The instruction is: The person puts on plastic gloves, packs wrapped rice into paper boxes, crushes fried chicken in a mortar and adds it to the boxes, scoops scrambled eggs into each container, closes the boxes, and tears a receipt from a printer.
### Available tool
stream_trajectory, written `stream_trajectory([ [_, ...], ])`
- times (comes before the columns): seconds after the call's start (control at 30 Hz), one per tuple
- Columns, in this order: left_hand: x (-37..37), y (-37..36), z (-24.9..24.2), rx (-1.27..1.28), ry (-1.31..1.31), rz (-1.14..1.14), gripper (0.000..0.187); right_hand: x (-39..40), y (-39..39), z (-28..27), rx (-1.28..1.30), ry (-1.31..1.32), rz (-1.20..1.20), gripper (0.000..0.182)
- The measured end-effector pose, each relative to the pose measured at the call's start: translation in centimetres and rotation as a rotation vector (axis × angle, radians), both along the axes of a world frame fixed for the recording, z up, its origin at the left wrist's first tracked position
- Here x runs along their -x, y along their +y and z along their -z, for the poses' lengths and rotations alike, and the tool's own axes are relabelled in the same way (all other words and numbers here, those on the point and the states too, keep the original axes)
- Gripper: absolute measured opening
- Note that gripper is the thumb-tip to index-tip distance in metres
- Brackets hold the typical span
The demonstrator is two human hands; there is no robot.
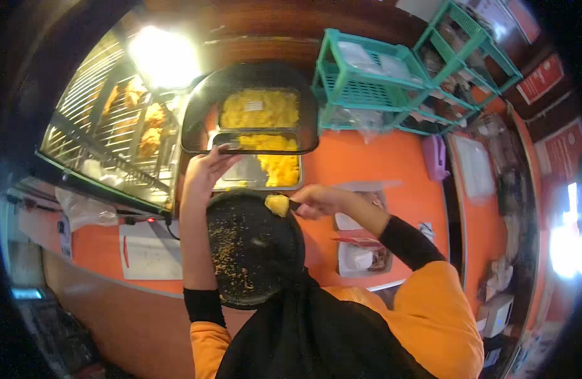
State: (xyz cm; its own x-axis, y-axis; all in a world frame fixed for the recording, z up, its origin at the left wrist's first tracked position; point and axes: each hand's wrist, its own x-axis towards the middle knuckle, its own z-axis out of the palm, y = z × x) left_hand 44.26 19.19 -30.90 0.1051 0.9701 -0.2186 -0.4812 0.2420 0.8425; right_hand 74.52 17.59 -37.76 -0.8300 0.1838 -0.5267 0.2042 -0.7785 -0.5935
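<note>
My left hand (212, 165) is closed on the front edge of a dark mesh food cover (205, 120), which is tilted up over the metal trays (240, 172). Through the mesh and below it show heaps of yellow food (281, 170) in those trays. My right hand (319, 201) grips the short dark handle of a utensil (295, 205). A yellow lump of food (277, 205) is at its end and hides its shape. The lump is over the upper right rim of a wide, round black dish (265, 268), where brown crumbs (231, 246) lie scattered.
A lit display case (108, 126) with fried pieces stands at the left. On the orange counter (366, 155) are green plastic racks (366, 82), a purple container (435, 158), and an open white box (365, 259). A white board (150, 252) lies to the left.
</note>
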Motion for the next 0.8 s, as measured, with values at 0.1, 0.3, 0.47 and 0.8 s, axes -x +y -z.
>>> stream_trajectory([
  [0.1, 0.1, 0.1, 0.3, 0.010, -0.018, -0.001, 0.045, -8.8, -3.1, -2.9, -0.097, -0.403, 0.087, 0.019],
  [0.3, 0.2, 0.3, 1.0, 0.014, -0.001, 0.013, 0.045, -15.9, -6.7, 5.9, -1.410, -0.830, 0.024, 0.045],
  [0.47, 0.0, 0.0, 1.3, 0.107, 0.026, -0.060, 0.045, -14.9, -7.5, 5.7, -1.324, -0.785, 0.174, 0.058],
  [0.8, -1.4, 0.0, 0.2, -0.025, -0.077, -0.118, 0.040, 0.0, -4.9, -4.9, -1.083, -0.487, 0.103, 0.056],
])
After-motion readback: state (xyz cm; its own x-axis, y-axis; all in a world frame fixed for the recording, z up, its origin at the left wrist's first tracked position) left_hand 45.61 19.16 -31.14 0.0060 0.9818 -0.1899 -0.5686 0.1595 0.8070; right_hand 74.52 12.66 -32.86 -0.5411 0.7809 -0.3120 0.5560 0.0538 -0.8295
